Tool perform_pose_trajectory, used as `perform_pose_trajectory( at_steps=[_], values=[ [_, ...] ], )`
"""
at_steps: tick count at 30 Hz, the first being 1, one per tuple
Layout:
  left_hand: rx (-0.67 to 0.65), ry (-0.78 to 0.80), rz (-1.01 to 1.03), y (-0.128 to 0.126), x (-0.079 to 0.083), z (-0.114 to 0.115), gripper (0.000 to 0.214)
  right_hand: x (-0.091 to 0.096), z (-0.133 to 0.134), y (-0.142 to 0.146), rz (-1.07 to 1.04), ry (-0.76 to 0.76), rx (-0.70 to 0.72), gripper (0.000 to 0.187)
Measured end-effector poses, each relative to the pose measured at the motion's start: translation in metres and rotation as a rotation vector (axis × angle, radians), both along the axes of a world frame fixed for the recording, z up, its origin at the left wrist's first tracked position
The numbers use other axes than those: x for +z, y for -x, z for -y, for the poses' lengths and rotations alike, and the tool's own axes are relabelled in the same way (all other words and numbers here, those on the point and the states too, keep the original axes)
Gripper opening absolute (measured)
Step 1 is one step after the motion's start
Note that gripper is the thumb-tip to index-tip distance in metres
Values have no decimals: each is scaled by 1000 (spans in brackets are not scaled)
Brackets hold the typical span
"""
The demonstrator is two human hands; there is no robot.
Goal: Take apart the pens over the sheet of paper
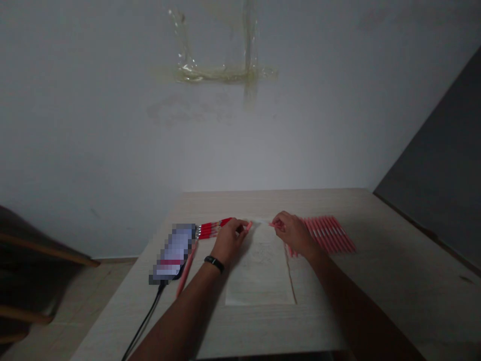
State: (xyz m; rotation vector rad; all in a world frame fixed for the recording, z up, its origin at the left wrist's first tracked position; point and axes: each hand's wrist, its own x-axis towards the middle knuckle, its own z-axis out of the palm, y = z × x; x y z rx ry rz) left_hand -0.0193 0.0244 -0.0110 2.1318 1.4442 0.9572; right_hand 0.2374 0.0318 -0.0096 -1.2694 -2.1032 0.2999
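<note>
Above the upper part of a white sheet [259,281], my two hands work a short distance apart. My left hand [230,239], with a dark band on its wrist, pinches a short pink pen piece [248,226]. Between the fingertips of my right hand [292,233] is another slim pink pen piece [271,224], mostly hidden by the fingers. A row of several pink pens [330,233] lies beside and partly behind my right hand. Several red pen-like sticks [208,230] with silvery ends lie left of my left hand.
A phone [175,253] with a blurred screen lies at the left of the table, its black cable [146,318] running off the near edge. Beside it is a long pink stick [187,271]. A wall with tape [218,75] stands behind the table [319,311].
</note>
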Motion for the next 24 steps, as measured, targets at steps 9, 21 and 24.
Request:
perform_pose_trajectory(
  at_steps=[9,21,24],
  values=[
    [-33,24,40,-5,4,2,37,4,3,1,25,2,13,22],
    [-84,-13,-66,-2,3,1,23,6,3,5,11,-81,100,20],
    [-145,4,-74,-5,2,3,23,5,6,11,-18,-78,171,17]
  ],
)
